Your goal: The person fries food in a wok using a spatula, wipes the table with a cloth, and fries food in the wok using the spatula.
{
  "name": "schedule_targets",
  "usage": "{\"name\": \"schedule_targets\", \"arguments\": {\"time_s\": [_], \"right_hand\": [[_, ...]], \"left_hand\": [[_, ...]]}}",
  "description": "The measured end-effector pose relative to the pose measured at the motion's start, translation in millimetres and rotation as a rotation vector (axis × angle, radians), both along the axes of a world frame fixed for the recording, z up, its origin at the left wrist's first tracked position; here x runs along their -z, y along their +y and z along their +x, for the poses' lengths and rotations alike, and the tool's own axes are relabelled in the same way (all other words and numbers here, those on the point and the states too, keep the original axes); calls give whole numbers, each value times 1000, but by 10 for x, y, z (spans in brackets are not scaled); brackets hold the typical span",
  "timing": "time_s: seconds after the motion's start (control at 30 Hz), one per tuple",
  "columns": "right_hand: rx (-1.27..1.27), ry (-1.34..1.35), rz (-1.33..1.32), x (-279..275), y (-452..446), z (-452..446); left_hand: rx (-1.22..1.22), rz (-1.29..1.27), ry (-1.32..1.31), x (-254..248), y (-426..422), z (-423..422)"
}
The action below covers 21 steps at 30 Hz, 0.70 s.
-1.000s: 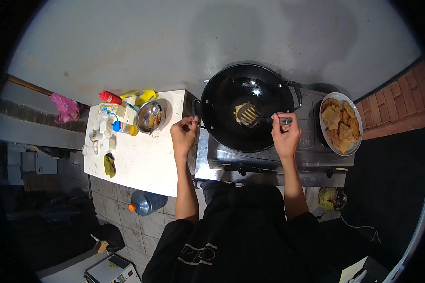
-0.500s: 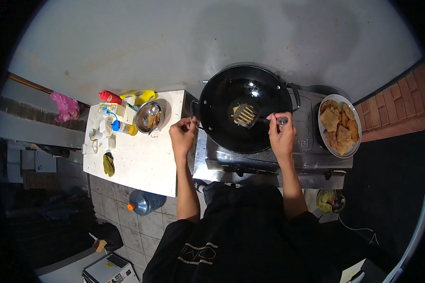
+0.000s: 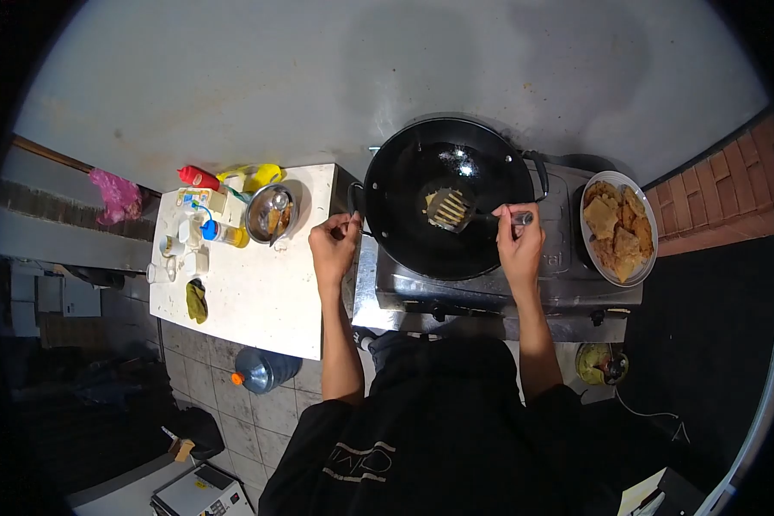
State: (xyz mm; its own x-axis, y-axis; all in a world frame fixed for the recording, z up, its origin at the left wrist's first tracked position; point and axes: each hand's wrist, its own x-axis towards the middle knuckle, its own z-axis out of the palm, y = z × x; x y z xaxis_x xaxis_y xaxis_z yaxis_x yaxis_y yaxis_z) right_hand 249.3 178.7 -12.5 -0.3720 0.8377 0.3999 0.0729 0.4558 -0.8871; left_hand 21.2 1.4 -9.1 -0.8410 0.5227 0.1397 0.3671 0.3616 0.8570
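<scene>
A large black wok sits on the gas stove. My right hand is closed around the handle of a slotted spatula, whose head rests low in the wok. Under its slots shows a pale yellow piece of food; the spatula covers most of it. At the wok's left side, my left hand pinches the wok's loop handle between thumb and fingers.
Right of the stove stands an oval dish of fried golden pieces. On the white table to the left are a metal bowl, a blue-capped bottle, a red bottle and a green cloth-like item. A water jug lies below.
My right hand has shifted slightly to the right along with the spatula's handle. The spatula head stays almost in place, and my left hand has not visibly moved.
</scene>
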Motion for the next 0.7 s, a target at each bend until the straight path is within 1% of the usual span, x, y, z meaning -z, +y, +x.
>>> {"name": "schedule_targets", "arguments": {"time_s": [0.07, 0.33, 0.4, 0.47, 0.53, 0.6, 0.67, 0.7], "right_hand": [[0, 29, -48, 49, 81, -18], [-60, 34, -36, 36, 24, -24], [-10, 48, -68, -7, 56, -14], [19, 44, -21, 60, 68, -44], [-55, 44, -6, 64, 45, -60], [-40, 5, 1, 20, 65, -40], [38, 10, -74, -19, 86, -56], [35, 10, -74, -1, 66, -67]], "left_hand": [[-3, 3, 12, -5, -3, -5], [-2, -16, 9, -40, -2, 14], [1, -1, 0, -25, 5, 7], [4, 17, -5, -15, 16, 1], [3, -11, 32, -13, 12, -13], [10, -8, 14, 1, 2, -29], [13, -3, -6, 15, 13, -27], [8, 0, 5, 5, 19, -16]]}}
